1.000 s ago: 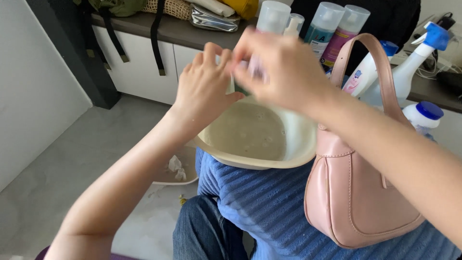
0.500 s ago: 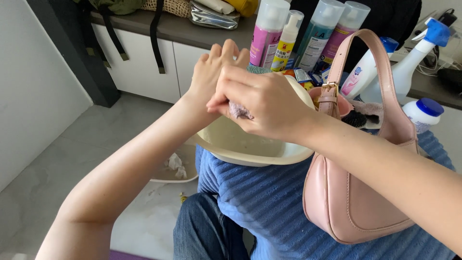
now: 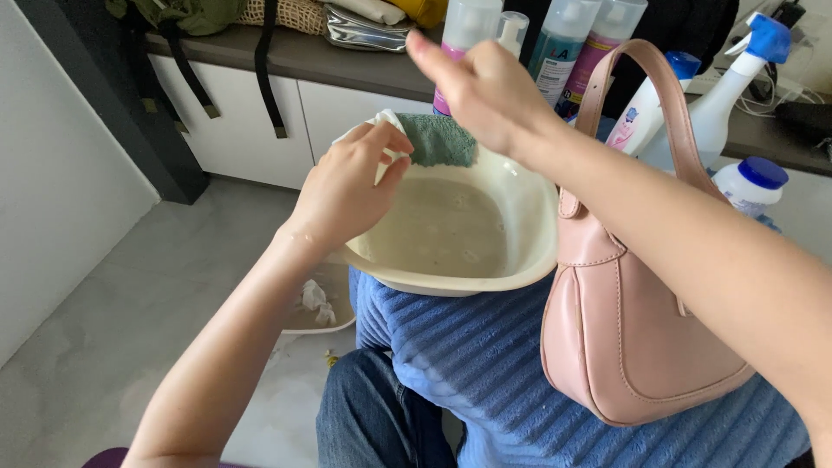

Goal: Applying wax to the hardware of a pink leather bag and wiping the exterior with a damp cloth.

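Green cloth (image 3: 440, 139) drapes the far rim of a cream basin (image 3: 520, 264), upper centre of the head view; left hand (image 3: 347, 186) pinches its near-left corner; right hand (image 3: 485, 87) hovers just above-right, fingers loose, empty; cloth runs left-right.

**At home, sitting by a low cabinet**

I am sitting in a home room: pale tiled floor (image 3: 104, 295) is showing beneath me, white cabinet doors (image 3: 251, 130) are standing under a dark countertop (image 3: 347, 65), and household spray bottles (image 3: 719, 95) and bags (image 3: 186, 13) are crowding it.
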